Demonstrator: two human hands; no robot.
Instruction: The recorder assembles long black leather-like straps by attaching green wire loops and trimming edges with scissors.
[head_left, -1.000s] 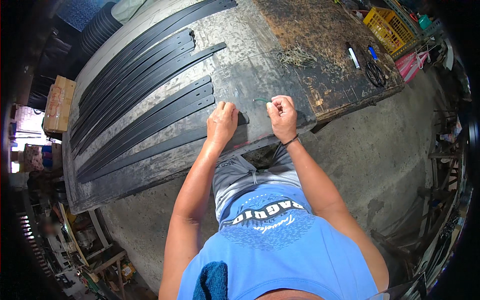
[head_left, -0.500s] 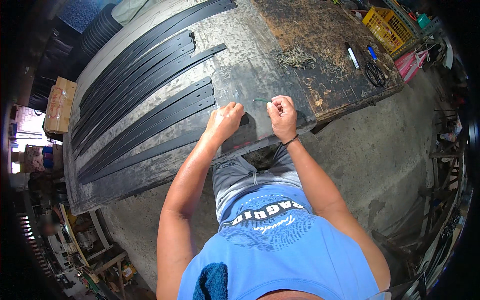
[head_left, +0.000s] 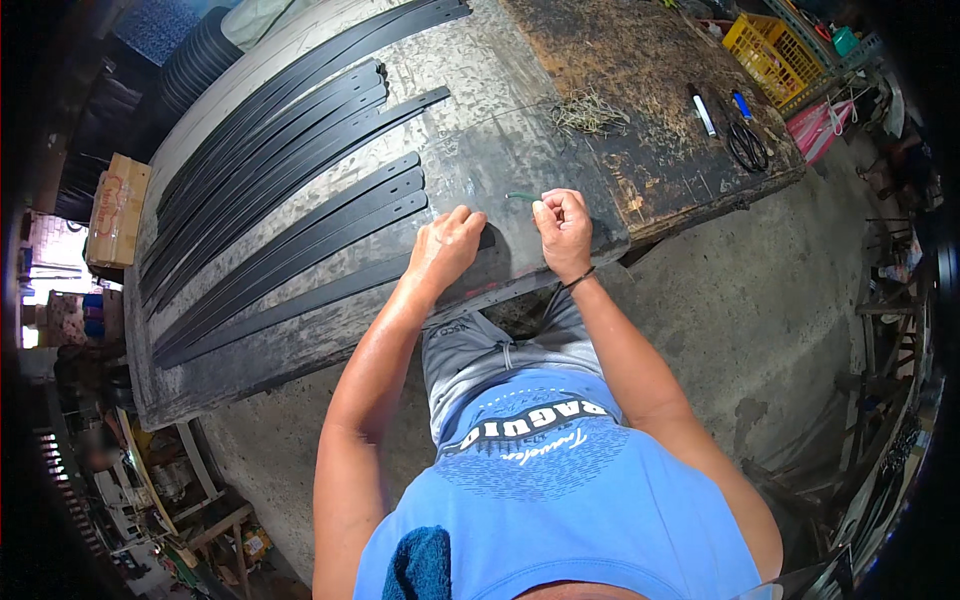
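My right hand (head_left: 566, 232) pinches a short, thin green strand (head_left: 521, 196) between thumb and fingertips; its free end points left over the table. My left hand (head_left: 448, 246) is closed with curled fingers, a little to the left of it. What those fingers hold, if anything, is hidden. Beneath my left hand lies the nearest flat black strip (head_left: 330, 295), its end showing just past the knuckles. I cannot tell if the hand touches it. Several similar black strips (head_left: 300, 245) with holes near their rounded ends fan out to the left.
More black strips (head_left: 270, 130) lie farther back on the worn table (head_left: 500, 130). To the right are a tangle of thin strands (head_left: 592, 115), a white marker (head_left: 704, 116) and blue-and-black scissors (head_left: 746, 145). A yellow crate (head_left: 770, 58) stands beyond; a cardboard box (head_left: 119, 212) is at left.
My left hand has shifted very slightly, and the green strand has tipped up a little. My right hand still pinches it in nearly the same place.
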